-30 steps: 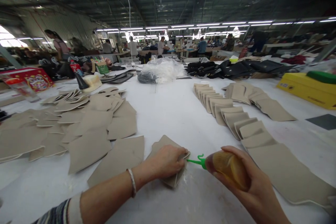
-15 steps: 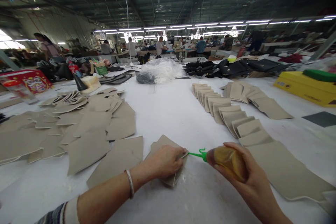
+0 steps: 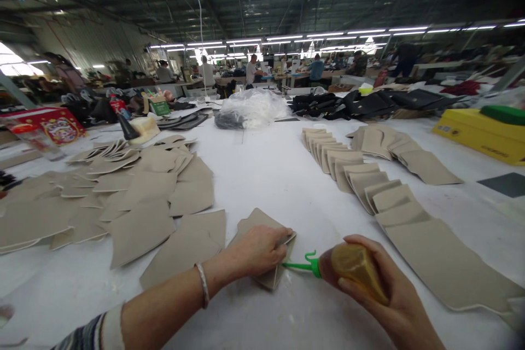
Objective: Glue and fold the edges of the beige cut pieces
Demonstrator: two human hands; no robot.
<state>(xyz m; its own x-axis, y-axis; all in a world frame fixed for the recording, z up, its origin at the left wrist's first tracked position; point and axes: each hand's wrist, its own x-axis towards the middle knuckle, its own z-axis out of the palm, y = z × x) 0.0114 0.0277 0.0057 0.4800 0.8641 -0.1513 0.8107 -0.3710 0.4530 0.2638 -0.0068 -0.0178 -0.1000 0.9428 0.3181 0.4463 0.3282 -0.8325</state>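
My left hand (image 3: 256,251) lies closed over a small stack of beige cut fabric pieces (image 3: 262,221) near the front of the white table (image 3: 266,175), pressing it down. My right hand (image 3: 381,295) is wrapped round an amber squeeze bottle (image 3: 353,268) with a green nozzle (image 3: 299,265). The nozzle tip points left and touches the right edge of the stack, just beside my left fingers. A bracelet sits on my left wrist.
Loose beige pieces (image 3: 135,197) spread over the left of the table. A fanned row of the same pieces (image 3: 369,186) runs along the right. A plastic bag (image 3: 252,109), black goods (image 3: 369,104), a yellow box (image 3: 479,134) and a red box (image 3: 53,123) stand further back. People work at far tables.
The bottle's nozzle has slid lower along the stack's right edge, towards me. My left hand stays on the stack.
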